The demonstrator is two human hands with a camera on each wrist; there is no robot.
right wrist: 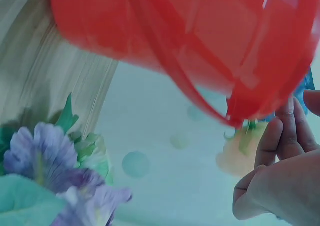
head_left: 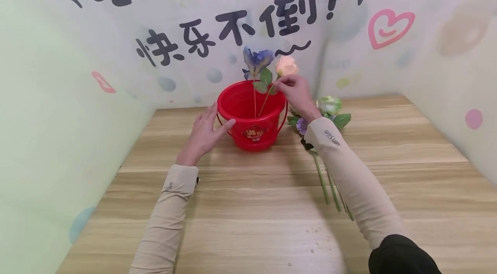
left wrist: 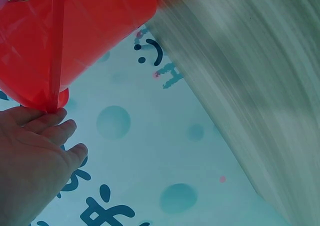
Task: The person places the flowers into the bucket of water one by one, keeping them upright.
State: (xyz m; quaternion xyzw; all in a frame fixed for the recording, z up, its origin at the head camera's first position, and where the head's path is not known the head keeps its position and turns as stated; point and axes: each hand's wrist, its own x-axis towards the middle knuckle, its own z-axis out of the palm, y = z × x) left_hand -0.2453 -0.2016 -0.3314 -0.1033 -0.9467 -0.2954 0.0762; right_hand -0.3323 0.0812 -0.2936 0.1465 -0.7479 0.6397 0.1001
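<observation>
A red bucket (head_left: 252, 143) with a red handle stands upright at the table's back. My left hand (head_left: 202, 136) rests on its left rim, thumb spread to the front; in the left wrist view the fingertips meet the rim by the handle joint. Over the right rim, my right hand (head_left: 298, 93) pinches the stem of a peach rose (head_left: 286, 66) just below the bloom. That stem slants down into the bucket. A blue-purple flower (head_left: 259, 61) stands in the bucket, its thin stem inside. Fingers and bloom are partly behind the bucket in the right wrist view.
Right of the bucket, under my right forearm, lie several flowers: a white-green rose (head_left: 330, 105) and purple blooms (right wrist: 42, 151), with green stems (head_left: 320, 179) pointing toward me. A printed wall (head_left: 194, 80) stands right behind the bucket. Small specks (head_left: 314, 246) dot the wooden table (head_left: 233, 218).
</observation>
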